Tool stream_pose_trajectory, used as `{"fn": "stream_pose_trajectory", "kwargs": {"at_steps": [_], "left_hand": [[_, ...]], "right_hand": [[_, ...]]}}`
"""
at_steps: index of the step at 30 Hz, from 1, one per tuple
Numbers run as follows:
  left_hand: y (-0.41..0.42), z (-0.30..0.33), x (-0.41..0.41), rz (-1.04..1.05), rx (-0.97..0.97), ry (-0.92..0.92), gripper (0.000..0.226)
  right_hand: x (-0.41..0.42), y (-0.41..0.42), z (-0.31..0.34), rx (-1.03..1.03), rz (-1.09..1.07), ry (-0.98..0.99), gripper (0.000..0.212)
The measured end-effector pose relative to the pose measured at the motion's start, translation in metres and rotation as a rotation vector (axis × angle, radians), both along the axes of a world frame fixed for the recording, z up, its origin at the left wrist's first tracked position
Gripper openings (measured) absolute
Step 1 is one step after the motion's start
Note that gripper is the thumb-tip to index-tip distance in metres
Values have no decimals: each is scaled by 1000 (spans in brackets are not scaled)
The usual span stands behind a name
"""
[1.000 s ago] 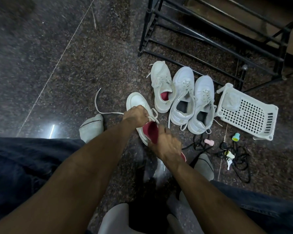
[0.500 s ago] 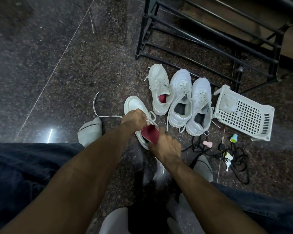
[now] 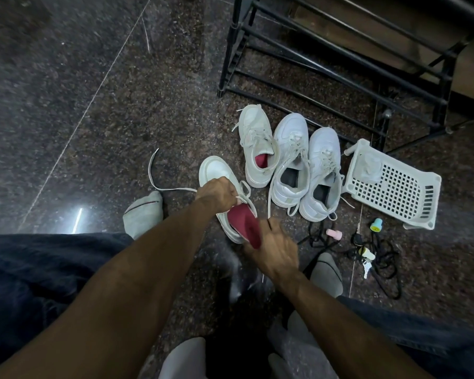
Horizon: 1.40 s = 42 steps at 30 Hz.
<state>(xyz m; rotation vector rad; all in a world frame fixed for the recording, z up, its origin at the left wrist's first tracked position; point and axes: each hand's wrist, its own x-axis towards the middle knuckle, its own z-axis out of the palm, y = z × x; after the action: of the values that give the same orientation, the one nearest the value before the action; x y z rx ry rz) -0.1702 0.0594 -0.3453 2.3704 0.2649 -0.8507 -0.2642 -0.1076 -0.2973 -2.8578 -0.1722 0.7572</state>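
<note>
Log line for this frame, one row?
left hand grips white flat shoelace | right hand grips dark red insole sticking from white low-top sneaker | three other white sneakers beside

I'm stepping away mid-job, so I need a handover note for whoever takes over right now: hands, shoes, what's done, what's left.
Left hand grips the lace at the throat of the near white shoe; the lace's free end trails left over the floor.
Right hand holds the red insole, which lies half in the shoe and sticks out past its heel.
Three other white shoes stand side by side beyond, beside a white basket.
Done: the lace is pulled loose.
Left: seat or remove the insole (I cannot tell which), then probably relace.
</note>
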Motion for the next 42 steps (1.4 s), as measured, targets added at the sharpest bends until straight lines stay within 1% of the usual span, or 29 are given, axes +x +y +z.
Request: {"fn": "stream_pose_trajectory", "kwargs": {"at_steps": [4,7,10,12,14,15,18,22,27,30,33,35,38,42], "left_hand": [[0,0,-1,4,18,-5,19],[1,1,-2,-1,16,-4,20],[1,0,-1,24,4,2,16],[0,-2,0,28,-5,12,16],[0,-2,0,36,-8,10,22],[0,-2,0,38,-13,10,24],[0,-1,0,40,-19,19,23],[-1,-2,0,34,-8,24,23],[-1,-5,0,30,16,21,29],[-1,-7,1,30,22,23,30],[-1,-9,2,40,23,26,32],[-1,-9,1,54,23,26,32],[-1,-8,1,38,27,19,26],[-1,-8,0,26,41,14,23]], "right_hand": [[12,19,-9,57,-14,-54,48],[27,35,-17,41,1,-75,42],[33,40,-21,-9,83,-83,37],[29,32,-18,-28,165,-98,41],[22,17,-15,-36,270,-88,47],[19,8,-13,-34,318,-72,46],[15,-14,-12,-2,401,-47,34],[19,-12,-16,94,316,-6,28],[24,7,-32,99,183,63,23],[25,5,-36,111,191,36,22],[29,1,-34,145,233,70,22],[34,-1,-29,92,342,128,25],[47,-2,-20,-41,522,266,39],[60,9,-17,-154,627,383,39]]}}
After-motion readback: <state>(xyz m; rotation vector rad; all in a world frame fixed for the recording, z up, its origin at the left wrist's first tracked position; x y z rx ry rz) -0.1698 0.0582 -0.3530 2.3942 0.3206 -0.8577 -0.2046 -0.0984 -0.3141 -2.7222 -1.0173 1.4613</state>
